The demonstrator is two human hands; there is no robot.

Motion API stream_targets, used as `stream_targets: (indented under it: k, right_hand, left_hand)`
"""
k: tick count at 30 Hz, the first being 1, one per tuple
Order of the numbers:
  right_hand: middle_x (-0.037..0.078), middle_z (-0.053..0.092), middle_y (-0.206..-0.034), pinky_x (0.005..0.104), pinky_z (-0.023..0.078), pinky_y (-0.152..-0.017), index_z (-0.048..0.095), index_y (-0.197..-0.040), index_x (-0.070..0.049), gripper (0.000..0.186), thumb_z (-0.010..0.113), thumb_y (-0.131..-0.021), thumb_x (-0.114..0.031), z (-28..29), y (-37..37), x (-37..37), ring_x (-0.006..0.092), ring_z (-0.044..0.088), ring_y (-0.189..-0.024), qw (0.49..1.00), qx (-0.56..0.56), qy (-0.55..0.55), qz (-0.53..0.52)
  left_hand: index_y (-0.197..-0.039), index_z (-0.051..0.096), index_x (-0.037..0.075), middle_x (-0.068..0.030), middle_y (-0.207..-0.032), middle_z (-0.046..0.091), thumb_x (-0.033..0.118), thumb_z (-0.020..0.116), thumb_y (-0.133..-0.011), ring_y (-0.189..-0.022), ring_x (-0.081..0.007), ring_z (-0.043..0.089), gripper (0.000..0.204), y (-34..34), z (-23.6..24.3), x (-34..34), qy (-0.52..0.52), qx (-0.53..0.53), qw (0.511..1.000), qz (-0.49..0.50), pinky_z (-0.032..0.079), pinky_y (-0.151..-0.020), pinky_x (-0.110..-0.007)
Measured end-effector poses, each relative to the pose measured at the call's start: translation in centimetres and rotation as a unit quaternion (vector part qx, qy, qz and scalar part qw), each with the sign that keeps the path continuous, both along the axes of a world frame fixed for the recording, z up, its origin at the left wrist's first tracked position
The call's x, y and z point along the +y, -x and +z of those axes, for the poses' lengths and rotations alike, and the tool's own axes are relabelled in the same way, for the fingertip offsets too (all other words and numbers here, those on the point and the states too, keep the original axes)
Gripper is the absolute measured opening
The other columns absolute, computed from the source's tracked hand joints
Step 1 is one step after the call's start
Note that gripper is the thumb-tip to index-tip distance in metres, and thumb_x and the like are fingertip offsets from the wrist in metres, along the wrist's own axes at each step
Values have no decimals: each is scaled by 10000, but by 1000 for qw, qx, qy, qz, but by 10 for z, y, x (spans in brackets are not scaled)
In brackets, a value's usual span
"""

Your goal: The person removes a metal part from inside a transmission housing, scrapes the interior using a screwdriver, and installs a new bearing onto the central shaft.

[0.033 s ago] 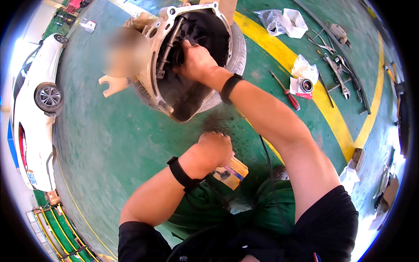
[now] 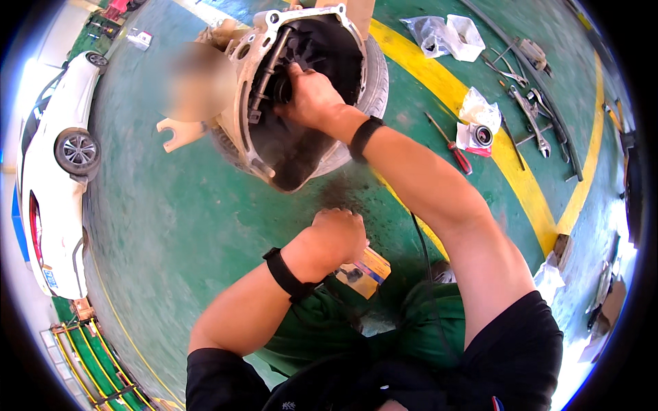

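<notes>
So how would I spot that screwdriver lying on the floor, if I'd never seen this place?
Start at the broad yellow line painted across the green floor, to the right of the big metal housing that the right hand reaches into. The screwdriver lies just inside that line. Its red handle sets it apart from the bare metal tools beyond the line.

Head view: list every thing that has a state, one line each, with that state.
Pale metal bell-shaped gearbox housing: on its side, open end toward the camera.
Right hand: inside the housing, gripping a dark part.
Left hand: closed in a fist over a small orange-edged box.
Red-handled screwdriver: lying flat on the green floor.
Clear plastic bag: crumpled, lying open.
White car: parked.
</notes>
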State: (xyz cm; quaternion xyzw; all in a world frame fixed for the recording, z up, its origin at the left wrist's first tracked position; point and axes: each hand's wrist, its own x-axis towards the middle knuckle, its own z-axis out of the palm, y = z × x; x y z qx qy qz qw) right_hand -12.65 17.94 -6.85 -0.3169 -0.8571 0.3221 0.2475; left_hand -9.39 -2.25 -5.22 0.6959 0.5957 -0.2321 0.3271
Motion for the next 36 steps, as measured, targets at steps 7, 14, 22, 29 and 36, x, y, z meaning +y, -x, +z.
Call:
stream_targets:
  k: [7,14,22,29,36]
  right_hand:
    - [329,608,-1274,479,523,-1018,449,-1412,49,854,853,-774,-349,-4,-3,-1,476,607,-1194,999,40,21,2]
    - [228,742,-916,404,578,-820,723,-1080,8,387,657,-972,-358,23,-94,72,319,751,-893,958,203,40,-197]
    - [57,717,-1221,340,459,-1008,685,-1246,-8,475,494,-1072,-407,60,-39,163,194,645,-1105,942,183,282,-6]
    - [53,727,-1116,337,522,-926,711,-1162,-49,340,613,-990,-326,67,-26,164,185,670,-1005,850,153,504,13]
    - [79,730,-999,358,530,-844,730,-1075,-55,364,707,-847,-338,66,-20,151,217,676,-902,866,178,464,-58]
  left_hand:
    - [-1172,645,-16,-204,-1189,685,421,642,-958,-1114,-373,672,486,4,5,-2,-20,19,1000,12,524,-975,-471]
    - [-1206,561,-116,-340,-1193,624,486,572,-1008,-1064,-469,656,634,11,-9,40,-216,-92,931,280,535,-953,-522]
    - [-1225,505,-187,-398,-1276,586,444,590,-988,-1199,-500,598,679,59,-44,127,-289,-365,622,629,473,-1056,-499]
    - [-1321,403,-163,-397,-1257,539,355,621,-954,-1133,-513,601,671,21,-18,120,-367,-270,690,562,490,-1028,-527]
    - [-1135,468,-160,-379,-1114,566,319,625,-955,-1042,-492,628,536,-3,-26,118,-417,-219,735,488,547,-919,-502]
